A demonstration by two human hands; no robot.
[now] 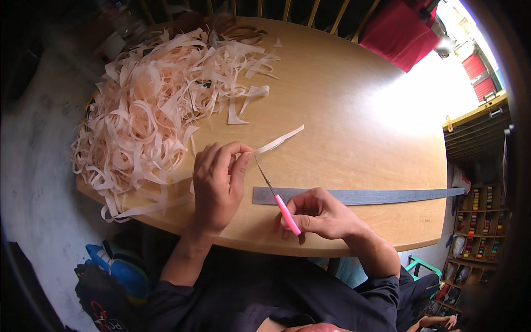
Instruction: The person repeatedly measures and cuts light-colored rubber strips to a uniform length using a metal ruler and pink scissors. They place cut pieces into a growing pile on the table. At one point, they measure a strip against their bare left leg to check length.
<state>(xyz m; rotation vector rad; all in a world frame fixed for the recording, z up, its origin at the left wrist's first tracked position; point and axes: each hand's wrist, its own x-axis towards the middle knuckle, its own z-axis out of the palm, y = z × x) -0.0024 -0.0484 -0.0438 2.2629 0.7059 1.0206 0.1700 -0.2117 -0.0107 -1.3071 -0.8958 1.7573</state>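
Note:
Between the thumb and fingers of my left hand (219,174) is the end of a narrow, pale peach fabric strip (281,138), its free part reaching up and to the right above the tabletop. My right hand (326,213) grips small scissors (285,211) with pink handles. Their blades point up and left, with the tips close by the strip at my left fingertips; whether they touch it I cannot tell. A long grey metal ruler (359,197) lies just beyond my right hand.
A big tangled heap of pale peach fabric strips (149,105) covers the table's left side, some hanging over the edge. Dark-handled scissors (243,35) lie behind it. A red bag (398,33) is at the back right. Shelves of coloured thread spools (480,221) stand right of the wooden table (343,133).

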